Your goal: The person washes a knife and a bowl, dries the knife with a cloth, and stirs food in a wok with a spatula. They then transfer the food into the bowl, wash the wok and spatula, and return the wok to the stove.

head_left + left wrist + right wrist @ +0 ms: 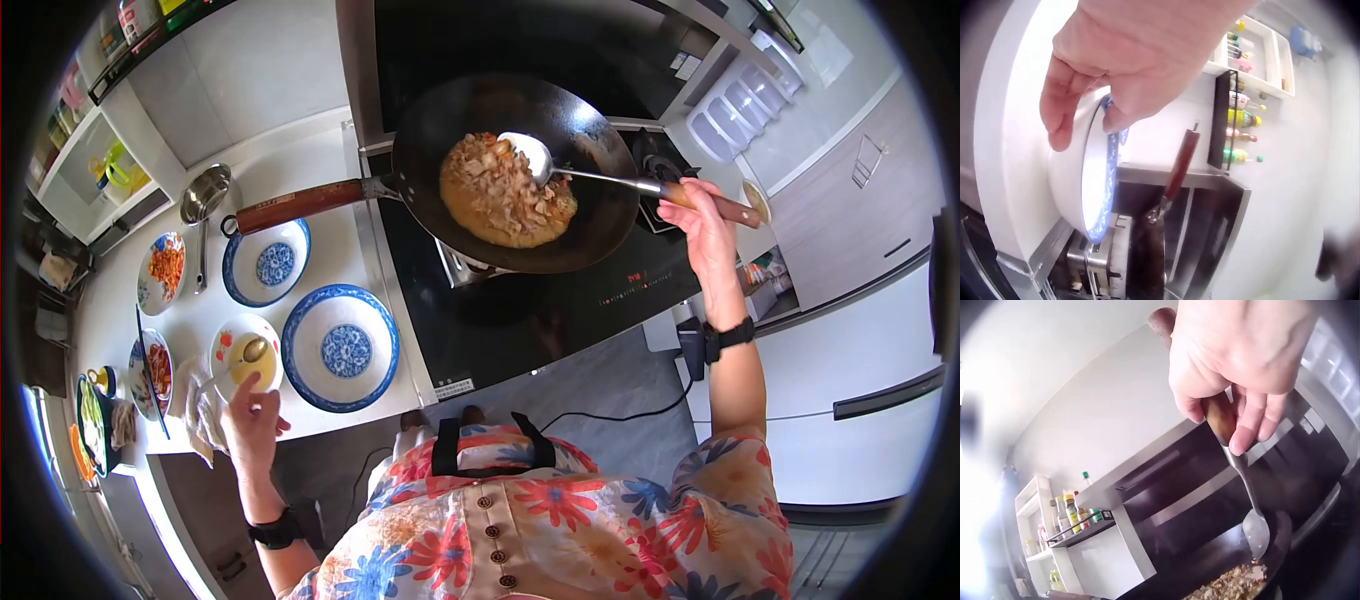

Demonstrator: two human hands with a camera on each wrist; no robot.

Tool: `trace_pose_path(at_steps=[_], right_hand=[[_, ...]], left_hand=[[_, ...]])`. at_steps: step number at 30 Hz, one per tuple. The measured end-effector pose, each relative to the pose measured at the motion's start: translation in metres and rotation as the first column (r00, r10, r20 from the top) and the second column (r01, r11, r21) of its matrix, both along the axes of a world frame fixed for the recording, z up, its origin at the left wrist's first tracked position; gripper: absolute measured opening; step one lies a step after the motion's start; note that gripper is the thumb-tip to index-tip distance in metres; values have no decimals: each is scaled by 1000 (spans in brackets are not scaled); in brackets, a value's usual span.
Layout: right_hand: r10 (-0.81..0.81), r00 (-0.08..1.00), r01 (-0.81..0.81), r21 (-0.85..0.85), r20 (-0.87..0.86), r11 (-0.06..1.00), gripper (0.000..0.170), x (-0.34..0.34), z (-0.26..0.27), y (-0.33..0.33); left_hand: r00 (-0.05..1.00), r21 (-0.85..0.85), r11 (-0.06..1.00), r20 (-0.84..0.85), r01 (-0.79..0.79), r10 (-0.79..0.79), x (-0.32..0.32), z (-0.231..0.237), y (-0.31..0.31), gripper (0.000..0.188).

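Note:
My right hand (705, 225) grips the wooden handle of a metal cooking spoon (535, 155). The spoon's head rests among chopped meat in yellowish sauce (510, 195) inside a dark wok (600, 200). Seen from the right wrist, food bits cling to the spoon's metal head (1256, 534). My left hand (255, 425) is at the near edge of a small bowl (222, 345) with yellow liquid and a metal spoon (254, 350). Its fingers are loosely bent. In the left wrist view, the thumb and fingers overlap the rim of a large blue-rimmed bowl (1075, 178).
The wok's wooden side handle (300, 205) extends left over a second blue-rimmed bowl (240, 255). Further left are a metal ladle (205, 195), a plate of chopped red vegetables (165, 270), chopsticks (155, 375) across another bowl, and a cloth (205, 410). Black cooktop (560, 320) lies below the wok.

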State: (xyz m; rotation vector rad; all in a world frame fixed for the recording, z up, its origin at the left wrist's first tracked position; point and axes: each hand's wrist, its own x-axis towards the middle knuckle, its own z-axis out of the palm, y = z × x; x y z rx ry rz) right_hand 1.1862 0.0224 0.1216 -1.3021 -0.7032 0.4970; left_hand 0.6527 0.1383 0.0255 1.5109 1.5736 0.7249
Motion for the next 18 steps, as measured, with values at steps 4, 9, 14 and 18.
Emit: trace_pose_path(at_steps=[4,9,14,18], right_hand=[[14,978,-20,25,206,999,20,-24,36,-15],[102,957,-91,-50,273,995,20,-48,31,0],[-107,898,179,-132,428,975,30,-22,92,-1],[-62,876,231,-302,479,925,28,22,117,4]], left_hand=[[983,92,995,179,34,-50,10,26,40,40],[921,171,985,381,12,-78,42,40,89,52],[837,178,984,536,18,-112,61,44,122,57],[753,159,985,639,71,-158,70,41,143,53]])
